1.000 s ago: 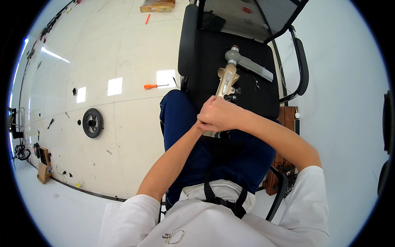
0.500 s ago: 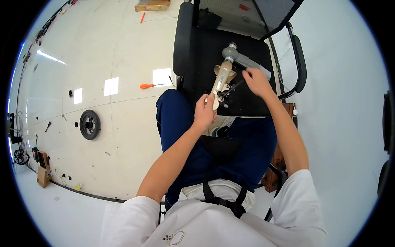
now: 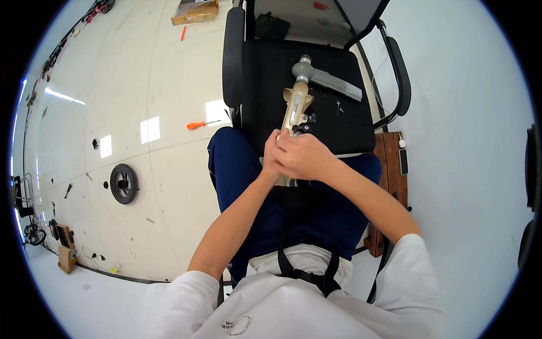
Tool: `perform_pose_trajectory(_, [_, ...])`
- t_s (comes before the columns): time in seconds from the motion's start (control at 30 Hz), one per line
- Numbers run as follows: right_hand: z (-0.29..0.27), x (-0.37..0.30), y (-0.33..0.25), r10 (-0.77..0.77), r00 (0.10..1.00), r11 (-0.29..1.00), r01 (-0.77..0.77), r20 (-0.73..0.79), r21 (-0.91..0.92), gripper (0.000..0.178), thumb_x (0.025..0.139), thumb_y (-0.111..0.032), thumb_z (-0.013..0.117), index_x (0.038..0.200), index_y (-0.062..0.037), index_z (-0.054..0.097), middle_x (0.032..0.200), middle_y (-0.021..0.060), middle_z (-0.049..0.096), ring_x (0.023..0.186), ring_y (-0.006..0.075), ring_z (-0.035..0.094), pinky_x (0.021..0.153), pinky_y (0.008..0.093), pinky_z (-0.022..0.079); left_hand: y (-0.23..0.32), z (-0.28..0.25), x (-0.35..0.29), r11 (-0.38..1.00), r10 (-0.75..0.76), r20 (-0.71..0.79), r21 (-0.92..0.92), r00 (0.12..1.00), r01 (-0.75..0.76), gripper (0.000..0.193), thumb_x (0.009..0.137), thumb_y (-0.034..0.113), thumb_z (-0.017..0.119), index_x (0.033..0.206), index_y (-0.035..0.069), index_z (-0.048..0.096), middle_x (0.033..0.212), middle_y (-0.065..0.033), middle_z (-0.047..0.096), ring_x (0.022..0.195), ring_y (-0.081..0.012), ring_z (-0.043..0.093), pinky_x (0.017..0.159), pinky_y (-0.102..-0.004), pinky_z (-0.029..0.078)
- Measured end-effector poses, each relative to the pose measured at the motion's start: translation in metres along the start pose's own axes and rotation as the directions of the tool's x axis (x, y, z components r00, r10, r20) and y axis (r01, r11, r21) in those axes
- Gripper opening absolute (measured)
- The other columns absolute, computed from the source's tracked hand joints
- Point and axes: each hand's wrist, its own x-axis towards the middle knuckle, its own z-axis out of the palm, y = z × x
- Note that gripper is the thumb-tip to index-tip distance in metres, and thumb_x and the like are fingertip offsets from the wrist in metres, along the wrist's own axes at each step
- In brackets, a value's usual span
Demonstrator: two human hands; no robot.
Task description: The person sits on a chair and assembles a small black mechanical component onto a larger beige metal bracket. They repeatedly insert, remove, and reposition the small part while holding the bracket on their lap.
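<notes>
A beige metal frame part (image 3: 295,104) with a grey ball-shaped joint (image 3: 303,70) and a grey tube (image 3: 337,85) lies on the black chair seat (image 3: 265,85). Its near end is in my left hand (image 3: 273,155), whose fingers are closed on it. Pressed against that hand is my right hand (image 3: 307,156), with bent fingers closed at the same end; what they hold is hidden. Small dark fittings (image 3: 305,125) sit beside the beige part, just beyond my right hand. Loose small screws (image 3: 339,107) rest on the seat under the grey tube.
An orange-handled screwdriver (image 3: 196,125) and a black wheel (image 3: 123,183) lie on the floor to the left. A cardboard box (image 3: 195,11) is at the far left. Armrests (image 3: 234,56) flank the seat. A phone (image 3: 403,162) lies on a wooden box (image 3: 389,164) at right.
My right hand has come down and left from beside the grey tube to meet my left hand. The thin dark piece seen near its fingers no longer shows. The whole view has shifted slightly.
</notes>
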Motion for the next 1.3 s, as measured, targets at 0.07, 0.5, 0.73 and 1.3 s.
perform_pose_trajectory(0.07, [-0.015, 0.011, 0.004, -0.088, 0.966, 0.978, 0.038, 0.243, 0.206, 0.028, 0.082, -0.027, 0.072, 0.091, -0.0026, 0.060, 0.091, 0.0126, 0.063, 0.077, 0.0253, 0.067, 0.056, 0.0315, 0.052, -0.009, -0.004, 0.008, 0.999, -0.019, -0.021, 0.043, 1.000, 0.020, 0.027, 0.105, 0.032, 0.053, 0.087, 0.011, 0.053, 0.070, 0.0045, 0.048, 0.064, -0.0038, 0.043, 0.056, -0.0238, 0.036])
perform_pose_trajectory(0.5, [-0.005, 0.030, 0.013, -0.260, 0.936, 0.933, 0.180, 0.238, 0.313, 0.016, 0.080, -0.018, 0.068, 0.081, -0.0051, 0.060, 0.080, 0.0063, 0.058, 0.071, 0.0239, 0.067, 0.059, 0.0387, 0.056, -0.014, -0.008, 0.004, 0.954, 0.203, 0.097, 0.205, 0.974, -0.219, 0.026, 0.106, 0.030, 0.049, 0.096, 0.006, 0.054, 0.070, -0.0004, 0.049, 0.067, -0.0112, 0.050, 0.061, -0.0289, 0.044])
perform_pose_trajectory(0.73, [0.032, 0.072, 0.119, 0.239, 0.938, 0.907, -0.308, 0.251, 0.287, 0.019, 0.077, -0.013, 0.065, 0.090, -0.0011, 0.071, 0.084, 0.0195, 0.070, 0.074, 0.0362, 0.068, 0.070, 0.0424, 0.057, 0.027, 0.000, -0.009, 0.964, -0.250, 0.054, -0.075, 0.967, 0.254, 0.029, 0.107, 0.033, 0.047, 0.093, 0.008, 0.050, 0.056, -0.0007, 0.044, 0.038, -0.0089, 0.040, 0.036, -0.0266, 0.033])
perform_pose_trajectory(1.3, [-0.025, -0.030, 0.111, 0.352, 0.935, 0.930, -0.345, -0.036, 0.127, 0.034, 0.087, -0.008, 0.066, 0.121, -0.0036, 0.060, 0.110, 0.0095, 0.062, 0.096, 0.0288, 0.062, 0.087, 0.0395, 0.051, 0.029, 0.002, -0.005, 0.980, -0.167, 0.005, 0.105, 0.986, 0.166, 0.031, 0.108, 0.032, 0.043, 0.089, 0.009, 0.047, 0.052, 0.0026, 0.040, 0.038, -0.0069, 0.035, 0.037, -0.0249, 0.029])
